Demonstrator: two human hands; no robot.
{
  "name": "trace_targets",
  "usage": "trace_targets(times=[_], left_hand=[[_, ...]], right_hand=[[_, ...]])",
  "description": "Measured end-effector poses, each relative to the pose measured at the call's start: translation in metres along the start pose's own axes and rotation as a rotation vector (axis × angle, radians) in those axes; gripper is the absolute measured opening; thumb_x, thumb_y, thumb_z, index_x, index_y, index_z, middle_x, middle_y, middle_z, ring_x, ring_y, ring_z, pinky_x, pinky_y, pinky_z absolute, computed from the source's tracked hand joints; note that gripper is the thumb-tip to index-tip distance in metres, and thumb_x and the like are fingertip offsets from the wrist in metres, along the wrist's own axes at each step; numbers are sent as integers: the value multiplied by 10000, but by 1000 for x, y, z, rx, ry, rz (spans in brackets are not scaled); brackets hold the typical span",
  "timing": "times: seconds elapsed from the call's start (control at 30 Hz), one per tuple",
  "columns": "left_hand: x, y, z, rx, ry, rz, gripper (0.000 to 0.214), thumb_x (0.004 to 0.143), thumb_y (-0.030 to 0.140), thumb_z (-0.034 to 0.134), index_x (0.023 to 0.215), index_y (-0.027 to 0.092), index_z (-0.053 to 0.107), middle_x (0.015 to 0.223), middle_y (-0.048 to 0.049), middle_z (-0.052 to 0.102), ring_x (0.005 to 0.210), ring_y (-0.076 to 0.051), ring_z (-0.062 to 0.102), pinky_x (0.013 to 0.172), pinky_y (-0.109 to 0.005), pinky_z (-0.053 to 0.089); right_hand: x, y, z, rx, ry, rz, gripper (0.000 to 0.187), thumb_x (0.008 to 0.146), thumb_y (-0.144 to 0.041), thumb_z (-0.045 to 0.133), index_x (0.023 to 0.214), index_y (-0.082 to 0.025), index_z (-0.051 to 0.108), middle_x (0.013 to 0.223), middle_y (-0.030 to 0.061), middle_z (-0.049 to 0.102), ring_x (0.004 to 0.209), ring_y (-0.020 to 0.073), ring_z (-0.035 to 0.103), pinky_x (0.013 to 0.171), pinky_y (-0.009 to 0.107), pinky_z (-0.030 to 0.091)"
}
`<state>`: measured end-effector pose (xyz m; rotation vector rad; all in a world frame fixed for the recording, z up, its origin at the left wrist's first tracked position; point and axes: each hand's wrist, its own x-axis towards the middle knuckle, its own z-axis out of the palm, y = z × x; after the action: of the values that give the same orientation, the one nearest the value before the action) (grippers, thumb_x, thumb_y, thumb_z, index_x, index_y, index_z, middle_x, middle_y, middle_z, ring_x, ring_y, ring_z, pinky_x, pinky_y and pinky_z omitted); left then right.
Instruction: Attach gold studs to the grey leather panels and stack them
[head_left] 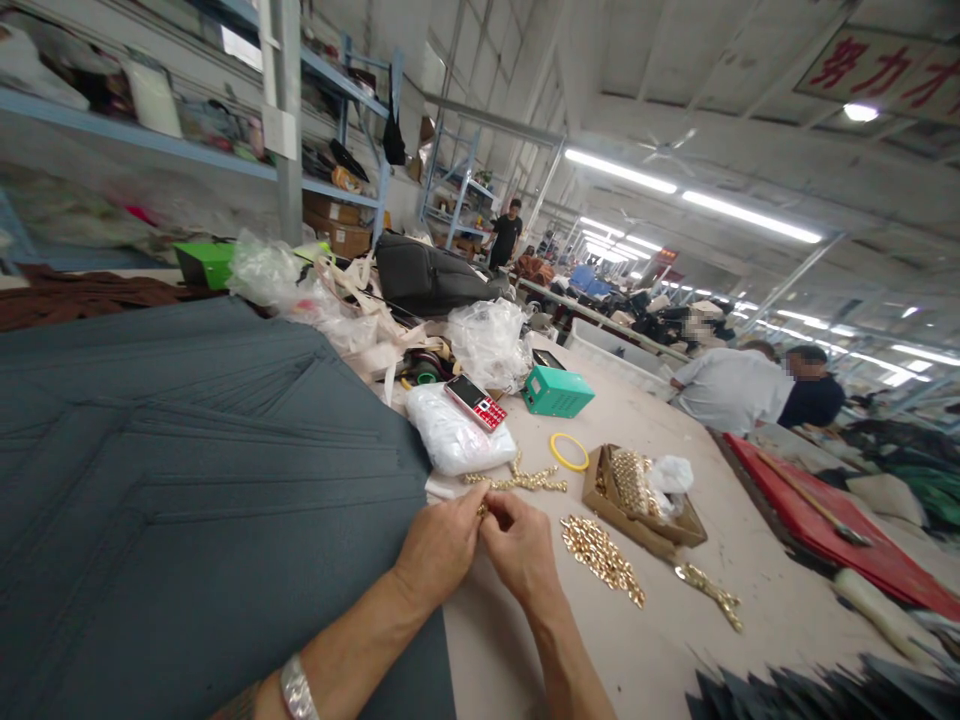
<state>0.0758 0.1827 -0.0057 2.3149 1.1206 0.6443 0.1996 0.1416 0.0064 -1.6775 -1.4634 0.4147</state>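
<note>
My left hand (pixel 439 545) and my right hand (pixel 523 548) meet fingertip to fingertip above the table. Both are closed in a pinch around a small gold-coloured metal piece (pixel 481 510), mostly hidden by the fingers. Just beyond them lies a length of gold chain (pixel 536 481), beside a white plastic-wrapped bundle (pixel 457 440). To the right of my right hand is a loose pile of gold links (pixel 602 560). Behind that pile, a small cardboard box (pixel 656 535) holds more gold chain (pixel 631 478) and a crumpled clear bag.
Dark grey sheet material (pixel 225 520) covers the left side. A red-keyed phone (pixel 476 402) rests on the white bundle, near a teal box (pixel 556 391) and a yellow ring (pixel 569 452). Gold chain pieces (pixel 712 592) lie at right. Several people are farther off.
</note>
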Motion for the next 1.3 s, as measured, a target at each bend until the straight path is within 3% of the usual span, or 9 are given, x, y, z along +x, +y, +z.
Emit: trace_targets(times=[0.37,0.5,0.7,0.87,1.0,1.1,1.17,1.3], left_hand=[[1,-3,3,86,-29,-14,530,958,102,408,1483,170,375,1112,-123,737,978,-279,713,843,-385,555],[1,-4,5,96,-54,-5,517,950,82,347,1463,114,403,1110,-162,733,937,-312,722,788,-420,567],[2,-8,11,109,-71,-14,529,941,98,270,1441,119,442,1100,-173,734,914,-304,729,790,-402,555],[2,-10,14,-202,20,-49,520,912,146,297,1386,101,507,1089,-195,732,931,-294,719,834,-397,534],[7,-8,6,-344,97,-52,463,911,185,326,1300,155,575,1230,-145,684,1113,-248,652,963,-353,479],[9,3,-6,-463,149,-102,428,912,212,327,1232,130,598,1159,-150,702,991,-247,683,884,-352,514],[2,16,-17,-553,165,-152,407,897,207,340,1192,117,605,1084,-141,719,906,-231,692,801,-326,534],[-40,49,-42,-711,115,-218,257,762,211,562,981,166,689,845,-45,719,745,-174,649,663,-237,491]], right_hand=[[1,5,-4,120,-70,-28,278,774,-170,546,907,-213,787,792,6,760,711,177,689,668,249,504],[2,3,1,75,-14,-16,300,723,-112,528,829,-209,791,729,0,748,668,166,674,631,234,481],[2,6,9,98,79,26,317,669,-92,511,798,-186,784,751,14,758,684,169,678,665,236,489],[3,11,16,226,91,94,284,702,-145,505,781,-180,776,743,20,743,721,183,657,686,258,499],[8,14,16,388,45,93,290,797,-295,573,969,-156,761,744,29,716,672,179,631,642,270,505],[10,19,12,407,75,101,327,806,-399,612,944,-131,738,699,36,685,608,175,604,607,281,505],[8,20,11,378,26,94,309,815,-415,603,887,-145,735,703,44,683,618,188,614,602,289,508],[-14,11,30,194,-100,-43,221,822,-381,592,847,-209,728,686,47,672,677,238,649,591,307,513]])
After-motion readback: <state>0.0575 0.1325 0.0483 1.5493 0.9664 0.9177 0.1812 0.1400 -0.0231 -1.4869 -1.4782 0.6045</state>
